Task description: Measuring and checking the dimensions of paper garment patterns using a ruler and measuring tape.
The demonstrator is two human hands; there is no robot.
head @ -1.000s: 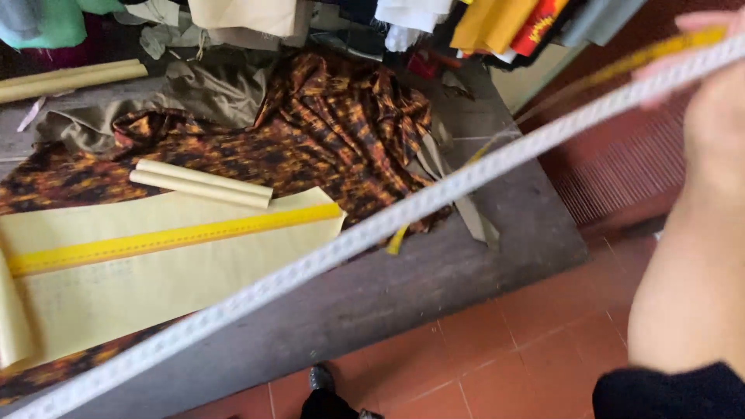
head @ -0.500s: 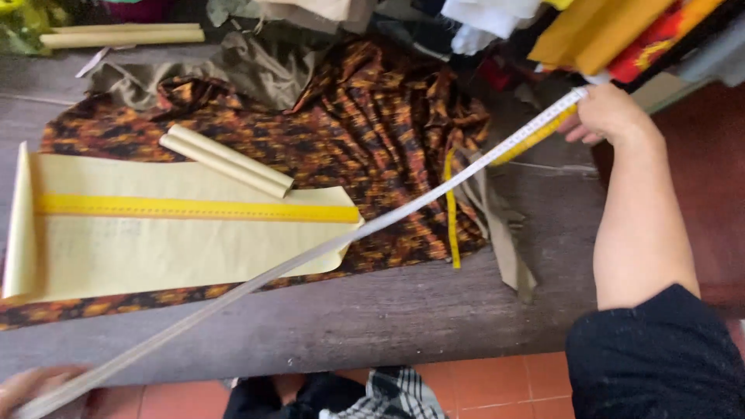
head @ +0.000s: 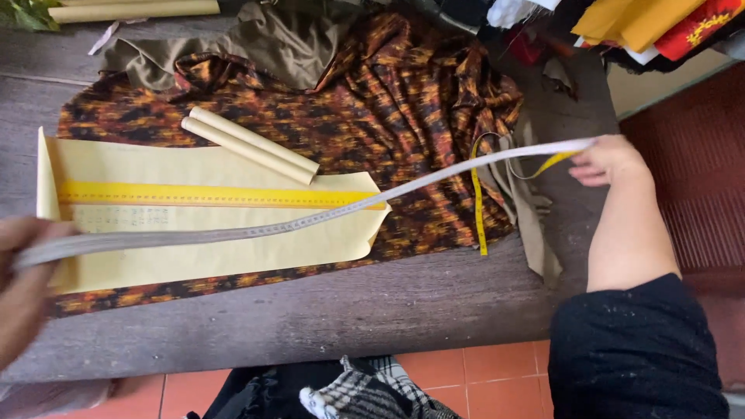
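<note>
The tape measure (head: 326, 219), pinched in both hands (head: 609, 159) over the paper pattern (head: 209, 248), could sag and shift it.

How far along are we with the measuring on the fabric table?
Done: paper pattern and yellow ruler lie on the patterned fabric. In hand: left hand and right hand stretch the tape measure above them. Left: the fabric shows no cuts.

Paper pattern (head: 209, 233) on fabric (head: 403, 109) on table (head: 349, 310); ruler (head: 217, 195) and rolls (head: 248, 145) on pattern.
</note>
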